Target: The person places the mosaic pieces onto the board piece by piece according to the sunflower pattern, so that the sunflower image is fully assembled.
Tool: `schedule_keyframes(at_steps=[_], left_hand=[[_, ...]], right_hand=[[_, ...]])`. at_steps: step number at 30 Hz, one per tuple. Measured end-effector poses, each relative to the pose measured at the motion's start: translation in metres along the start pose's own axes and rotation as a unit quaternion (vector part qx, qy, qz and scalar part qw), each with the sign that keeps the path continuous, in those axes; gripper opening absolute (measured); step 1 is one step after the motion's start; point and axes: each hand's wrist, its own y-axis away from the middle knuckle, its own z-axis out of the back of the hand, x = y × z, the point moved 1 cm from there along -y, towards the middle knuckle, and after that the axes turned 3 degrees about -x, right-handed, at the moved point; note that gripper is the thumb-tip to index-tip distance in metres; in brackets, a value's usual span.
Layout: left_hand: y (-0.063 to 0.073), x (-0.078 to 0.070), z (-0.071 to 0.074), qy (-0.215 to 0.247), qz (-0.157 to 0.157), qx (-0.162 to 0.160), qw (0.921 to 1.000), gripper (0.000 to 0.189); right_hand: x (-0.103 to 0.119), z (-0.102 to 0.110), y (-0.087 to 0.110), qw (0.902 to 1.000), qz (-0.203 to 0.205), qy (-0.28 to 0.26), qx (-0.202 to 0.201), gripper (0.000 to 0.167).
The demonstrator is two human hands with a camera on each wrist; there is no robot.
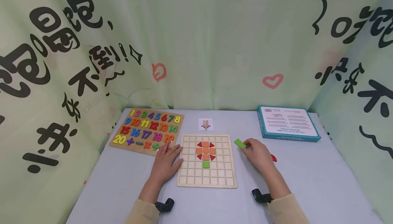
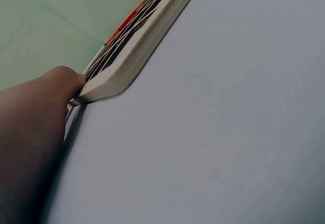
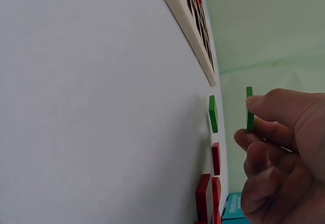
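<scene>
A wooden grid board (image 1: 190,179) lies on the table, with orange pieces (image 1: 205,144), red triangles (image 1: 199,144) and one green square (image 1: 206,164) in its cells. My left hand (image 1: 164,166) rests at the board's left edge, its thumb touching the rim and its fingers spread over the corner of the number board (image 1: 115,144). Right of the grid, my right hand (image 1: 258,155) pinches a thin green tile (image 3: 250,120) between thumb and fingers, above the table. Another green tile (image 3: 213,114) and several red pieces (image 3: 216,158) lie near that hand in the right wrist view.
A small card (image 1: 205,124) with a printed flower pattern lies behind the grid board. At the back right is a teal box (image 1: 290,123) with a white printed panel. A pale curtain (image 1: 212,46) with black writing surrounds the white table (image 1: 251,203).
</scene>
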Motion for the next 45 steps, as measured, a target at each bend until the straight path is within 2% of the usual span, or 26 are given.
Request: schedule_keyframes(at_steps=[9, 19, 28, 39, 45], left_hand=[[-0.001, -0.001, 0.001, -0.005, -0.009, -0.011, 0.9999, 0.055], [0.002, -0.001, 0.002, -0.002, 0.0, 0.002, 1.0, 0.056], [0.0, 0.0, 0.002, -0.005, 0.001, 0.008, 1.0, 0.056], [-0.001, 0.0, 0.0, -0.002, -0.004, 0.007, 1.0, 0.055], [-0.001, -0.001, 0.003, 0.0, -0.003, 0.006, 1.0, 0.055]], right_hand=[[0.024, -0.004, 0.017, 0.9987, 0.038, -0.018, 0.029, 0.038], [0.046, -0.027, 0.033, 0.9963, 0.058, -0.032, 0.055, 0.038], [0.071, -0.048, 0.055, 0.9903, 0.113, -0.021, 0.079, 0.026], [0.082, -0.064, 0.065, 0.9776, 0.189, -0.006, 0.093, 0.022], [0.083, -0.067, 0.067, 0.9757, 0.201, 0.005, 0.088, 0.02]])
